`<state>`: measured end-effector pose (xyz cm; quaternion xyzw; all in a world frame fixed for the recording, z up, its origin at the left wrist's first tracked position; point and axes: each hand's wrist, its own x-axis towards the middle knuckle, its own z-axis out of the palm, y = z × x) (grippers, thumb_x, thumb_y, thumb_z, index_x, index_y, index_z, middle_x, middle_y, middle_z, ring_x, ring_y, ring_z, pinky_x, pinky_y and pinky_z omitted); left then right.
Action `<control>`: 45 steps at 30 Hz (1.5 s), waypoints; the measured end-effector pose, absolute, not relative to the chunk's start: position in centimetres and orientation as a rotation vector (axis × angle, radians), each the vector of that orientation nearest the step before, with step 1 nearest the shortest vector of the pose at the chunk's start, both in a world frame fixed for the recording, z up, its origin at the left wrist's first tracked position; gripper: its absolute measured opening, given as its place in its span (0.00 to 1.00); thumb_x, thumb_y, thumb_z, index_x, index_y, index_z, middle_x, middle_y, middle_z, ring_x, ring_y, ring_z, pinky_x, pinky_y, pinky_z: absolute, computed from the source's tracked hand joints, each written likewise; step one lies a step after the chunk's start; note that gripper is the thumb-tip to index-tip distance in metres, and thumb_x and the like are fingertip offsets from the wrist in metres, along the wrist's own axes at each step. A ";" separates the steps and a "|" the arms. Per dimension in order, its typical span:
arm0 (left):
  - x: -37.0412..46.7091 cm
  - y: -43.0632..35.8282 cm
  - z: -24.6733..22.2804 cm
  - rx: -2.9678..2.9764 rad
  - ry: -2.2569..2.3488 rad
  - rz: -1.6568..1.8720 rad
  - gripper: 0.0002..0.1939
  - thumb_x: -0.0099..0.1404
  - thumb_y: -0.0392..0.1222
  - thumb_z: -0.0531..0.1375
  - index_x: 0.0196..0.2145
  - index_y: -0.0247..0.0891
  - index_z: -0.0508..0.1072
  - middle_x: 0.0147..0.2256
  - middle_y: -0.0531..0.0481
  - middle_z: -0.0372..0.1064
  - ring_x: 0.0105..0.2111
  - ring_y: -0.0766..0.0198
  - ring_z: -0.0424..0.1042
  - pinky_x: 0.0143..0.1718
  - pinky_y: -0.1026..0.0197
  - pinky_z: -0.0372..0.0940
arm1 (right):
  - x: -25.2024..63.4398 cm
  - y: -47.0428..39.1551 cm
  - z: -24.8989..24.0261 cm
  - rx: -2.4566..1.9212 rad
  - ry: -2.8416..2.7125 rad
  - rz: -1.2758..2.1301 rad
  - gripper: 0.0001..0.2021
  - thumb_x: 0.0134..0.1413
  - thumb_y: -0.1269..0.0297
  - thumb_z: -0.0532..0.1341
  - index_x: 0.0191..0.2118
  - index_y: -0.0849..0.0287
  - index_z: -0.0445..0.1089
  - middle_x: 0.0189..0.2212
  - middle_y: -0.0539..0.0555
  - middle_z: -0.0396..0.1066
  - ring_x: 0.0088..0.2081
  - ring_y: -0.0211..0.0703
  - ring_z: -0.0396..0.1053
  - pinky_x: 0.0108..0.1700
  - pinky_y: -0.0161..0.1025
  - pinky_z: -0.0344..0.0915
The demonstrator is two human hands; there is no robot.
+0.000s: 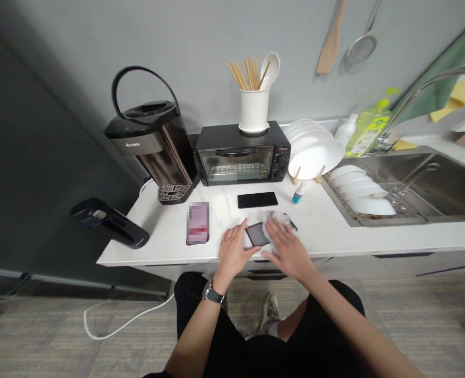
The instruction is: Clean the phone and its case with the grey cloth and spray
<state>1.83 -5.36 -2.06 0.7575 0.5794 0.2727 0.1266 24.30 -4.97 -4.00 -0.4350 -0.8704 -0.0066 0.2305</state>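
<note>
A dark smartphone (257,234) lies flat on the white counter near its front edge. My left hand (233,251) holds its left end, thumb at the near side and fingers at the far side. With my right hand (289,248) I press a crumpled white wipe (276,219) onto the phone's right part; hand and wipe are slightly blurred and cover much of that end. Just behind lies a second black phone (257,200), screen up. A small bottle with a blue label (297,193) stands to its right. Left of my hands rests another phone (197,223) with a blurred-out pinkish screen.
A toaster oven (236,157) carries a white cup (255,110) of chopsticks. Left of it stands a water dispenser (153,147), with a dark thermos (110,223) at the counter's left end. Rightward are racked plates (314,152) and a sink (441,184) with bowls (358,189).
</note>
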 end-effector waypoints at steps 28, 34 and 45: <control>1.9 -5.5 -2.5 2.210 1.695 0.824 0.45 0.66 0.51 0.70 0.72 0.45 0.53 0.61 0.42 0.72 0.61 0.46 0.71 0.67 0.40 0.60 | 23.7 -5.8 -3.8 -1.096 -2.515 0.046 0.40 0.73 0.44 0.54 0.78 0.58 0.40 0.74 0.63 0.52 0.75 0.58 0.50 0.73 0.62 0.54; 2.0 -5.5 -2.1 2.201 1.702 0.836 0.46 0.65 0.52 0.71 0.72 0.45 0.53 0.61 0.42 0.72 0.62 0.46 0.71 0.68 0.40 0.59 | 24.4 -3.8 -3.9 -1.272 -2.401 -0.055 0.36 0.73 0.45 0.53 0.77 0.57 0.49 0.75 0.63 0.51 0.76 0.65 0.47 0.72 0.70 0.51; 1.9 -5.4 -2.3 2.222 1.696 0.787 0.49 0.64 0.55 0.71 0.73 0.44 0.51 0.62 0.42 0.71 0.62 0.46 0.70 0.68 0.40 0.59 | 24.2 -3.6 -2.8 -1.198 -2.360 0.049 0.32 0.74 0.50 0.53 0.77 0.49 0.48 0.78 0.56 0.42 0.77 0.60 0.41 0.73 0.65 0.51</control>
